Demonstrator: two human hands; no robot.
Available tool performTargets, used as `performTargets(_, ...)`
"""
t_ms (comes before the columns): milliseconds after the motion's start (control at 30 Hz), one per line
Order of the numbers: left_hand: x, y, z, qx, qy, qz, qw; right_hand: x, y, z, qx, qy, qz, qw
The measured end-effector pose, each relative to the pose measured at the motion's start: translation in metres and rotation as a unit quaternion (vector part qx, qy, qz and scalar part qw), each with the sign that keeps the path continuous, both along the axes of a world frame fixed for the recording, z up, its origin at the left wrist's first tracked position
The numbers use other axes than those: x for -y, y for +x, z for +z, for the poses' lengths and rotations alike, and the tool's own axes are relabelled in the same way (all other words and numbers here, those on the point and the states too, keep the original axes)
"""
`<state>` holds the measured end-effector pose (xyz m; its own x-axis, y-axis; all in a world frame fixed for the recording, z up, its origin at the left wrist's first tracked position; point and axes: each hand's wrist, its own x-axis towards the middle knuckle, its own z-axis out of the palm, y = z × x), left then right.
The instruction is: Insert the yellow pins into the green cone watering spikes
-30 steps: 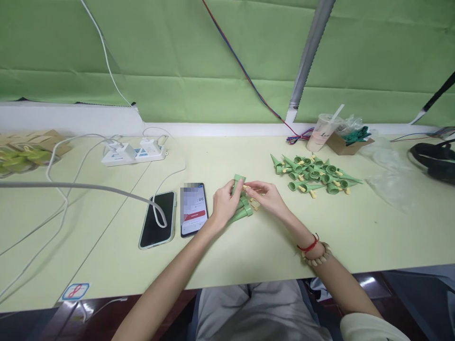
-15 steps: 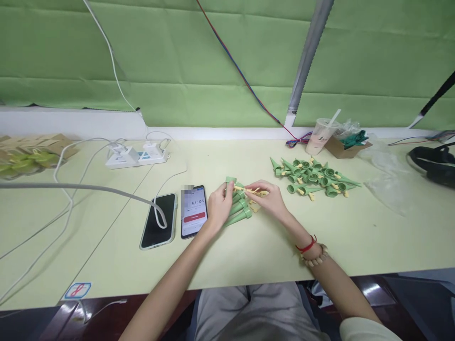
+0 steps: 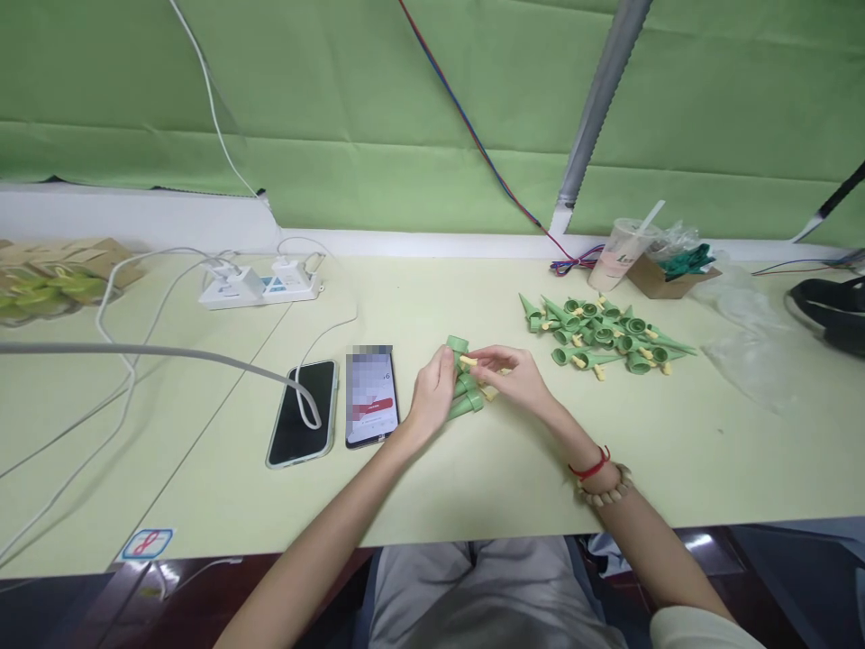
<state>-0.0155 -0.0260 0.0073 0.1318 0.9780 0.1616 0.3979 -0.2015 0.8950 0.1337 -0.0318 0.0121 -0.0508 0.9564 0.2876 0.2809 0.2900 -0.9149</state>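
Fingers of our left hand [image 3: 432,397] clamp a bundle of green cone spikes [image 3: 465,397] at mid-table, while our right hand [image 3: 517,377] pinches a small yellow plug [image 3: 468,361] at the top spike's mouth. We see the pale green table [image 3: 473,487], then a pile of spikes [image 3: 601,335] to the right, two phones [image 3: 370,397] left of our hands, and a power strip [image 3: 260,287] farther back.

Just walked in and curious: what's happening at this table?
A person sits at a pale green table. The left hand grips a bunch of green cone pieces, while the right hand pinches a small yellow part at the top one. A pile of cones lies to the right, two phones to the left.
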Motion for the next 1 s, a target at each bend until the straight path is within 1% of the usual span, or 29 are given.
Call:
performTargets(100,0.000,-0.001,0.000,0.003,0.000,-0.033,0.999,0.004,-0.005,0.002,-0.018,0.010,-0.015,1.000)
performTargets(233,0.002,-0.002,0.003,-0.041,0.017,-0.044,0.998,0.007,-0.006,0.000,0.001,0.054,-0.032,0.998)
performTargets(400,0.002,-0.004,0.009,-0.127,0.032,-0.034,0.991,0.012,-0.007,0.001,0.062,0.132,-0.042,0.988)
performTargets(467,0.003,-0.004,0.011,-0.142,0.032,-0.029,0.989,0.013,-0.008,0.002,0.087,0.161,-0.050,0.982)
performTargets(500,0.003,-0.004,0.011,-0.140,0.034,-0.027,0.989,0.013,-0.008,0.003,0.087,0.163,-0.051,0.982)
performTargets(533,0.003,-0.004,0.011,-0.131,0.036,-0.027,0.990,0.013,-0.009,0.003,0.078,0.150,-0.048,0.984)
performTargets(567,0.003,-0.004,0.011,-0.117,0.039,-0.028,0.992,0.012,-0.009,0.002,0.057,0.123,-0.041,0.990)
performTargets(633,0.002,-0.005,0.010,-0.082,0.041,-0.029,0.995,0.010,-0.009,0.001,-0.004,0.033,-0.007,0.999)
performTargets(667,0.002,-0.005,0.010,-0.067,0.042,-0.028,0.996,0.009,-0.010,0.000,-0.039,-0.020,0.024,0.999)
performTargets(733,0.001,-0.008,0.009,-0.046,0.046,-0.036,0.997,0.008,-0.010,0.000,-0.113,-0.120,0.106,0.981)
performTargets(800,-0.001,-0.010,0.007,-0.027,0.058,-0.064,0.996,0.009,-0.011,0.001,-0.177,-0.188,0.189,0.947)
performTargets(867,-0.002,-0.012,0.007,-0.008,0.067,-0.111,0.992,0.011,-0.011,0.003,-0.215,-0.213,0.240,0.923)
performTargets(933,-0.002,-0.012,0.007,0.003,0.057,-0.151,0.987,0.013,-0.010,0.006,-0.225,-0.213,0.258,0.915)
performTargets(1000,-0.002,-0.011,0.008,0.004,0.035,-0.174,0.984,0.014,-0.009,0.008,-0.230,-0.222,0.262,0.910)
